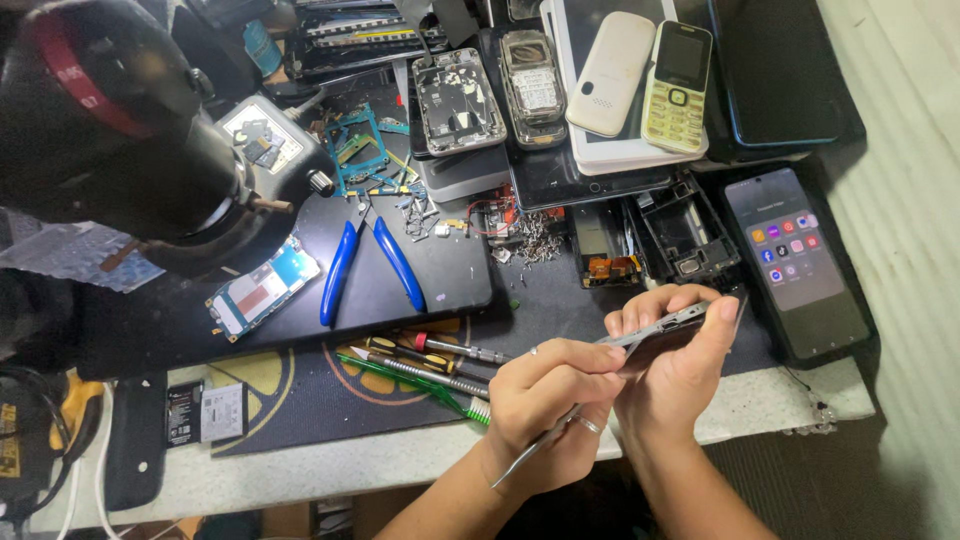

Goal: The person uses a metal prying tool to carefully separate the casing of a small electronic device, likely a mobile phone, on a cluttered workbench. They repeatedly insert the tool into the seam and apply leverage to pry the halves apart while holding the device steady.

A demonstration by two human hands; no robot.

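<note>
Right up against the lens, the dark body of a microscope (120,130) with its red ring fills the upper left corner, big and blurred. Below it, down at the bench edge, both hands are busy. The left hand (545,410) is closed around thin metal tweezers (530,450), whose long end trails down past the wrist; the working tip is hidden between the hands. The right hand (675,375) grips a slim dark phone frame (665,325) edge-up, thumb on one side, fingers on the other, tilted so its far end points up and right. So the frame sits just above and between the two hands, held off the mat, with the left hand's knuckles pressed close against it.

Just left of the hands, screwdrivers (450,350) and a green toothbrush (420,385) lie on the work mat (300,400). Further back, blue-handled cutters (370,265) rest on a dark slab, with a small circuit board (262,290) beside them. To the right of the hands, a lit smartphone (795,260) lies flat, screen up, near but not touching the fingers. At the back, a stripped phone back (458,100), an old keypad handset (678,85) and a white phone shell (610,72) are stacked on tablets.
</note>
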